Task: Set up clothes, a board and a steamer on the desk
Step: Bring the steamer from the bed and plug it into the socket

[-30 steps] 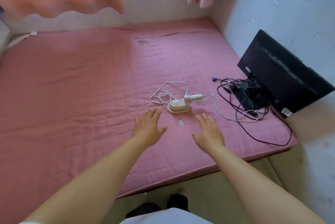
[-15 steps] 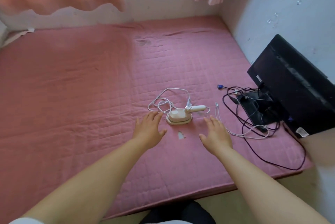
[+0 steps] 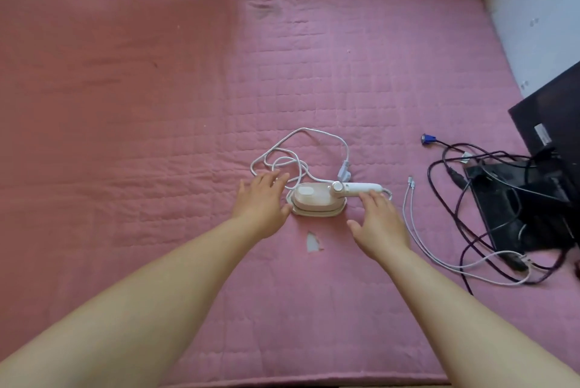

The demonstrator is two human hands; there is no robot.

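A small white handheld steamer (image 3: 317,199) lies on a pink quilted mattress (image 3: 157,105), its handle pointing right and its white cord (image 3: 292,158) looped behind it. My left hand (image 3: 262,202) hovers open just left of the steamer body, fingers over the cord. My right hand (image 3: 376,224) is open just right of the body, fingertips at the handle. Neither hand grips anything. No clothes or board are in view.
A black monitor (image 3: 552,149) leans against the wall at the right, with tangled black cables (image 3: 470,174) and a white cable (image 3: 439,255) beside it. A small tear (image 3: 313,241) marks the mattress between my arms. The mattress's front edge runs along the bottom.
Both hands have reached forward to either side of the steamer. The view has moved closer and tilted down, so the curtains are out of frame.
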